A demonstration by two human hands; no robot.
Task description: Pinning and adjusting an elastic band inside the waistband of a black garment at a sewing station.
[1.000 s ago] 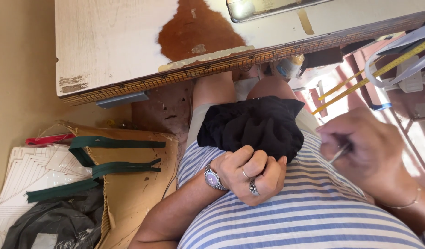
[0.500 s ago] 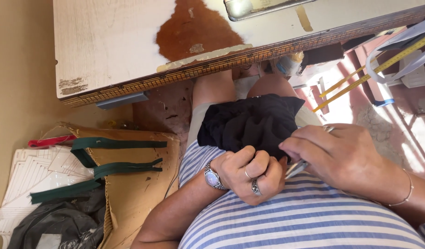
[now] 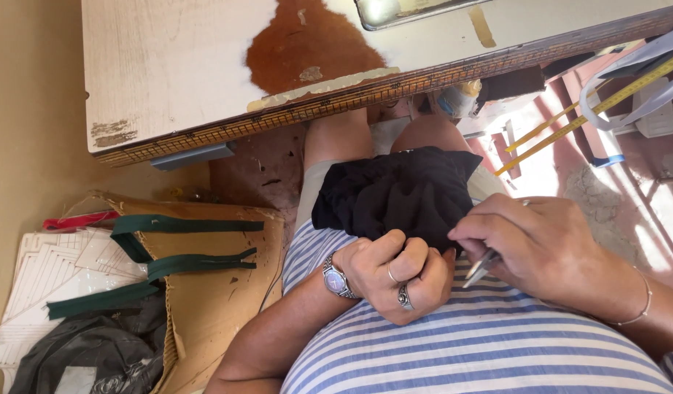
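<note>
Moved in from the side, the right hand (image 3: 548,244) now sits against the black fabric (image 3: 398,193) bunched on the lap below the tabletop (image 3: 176,66) edge, its fingers pinching a thin metal tool (image 3: 481,266) near the cloth's near edge; the left hand (image 3: 395,273) grips that edge, fingers curled tight
</note>
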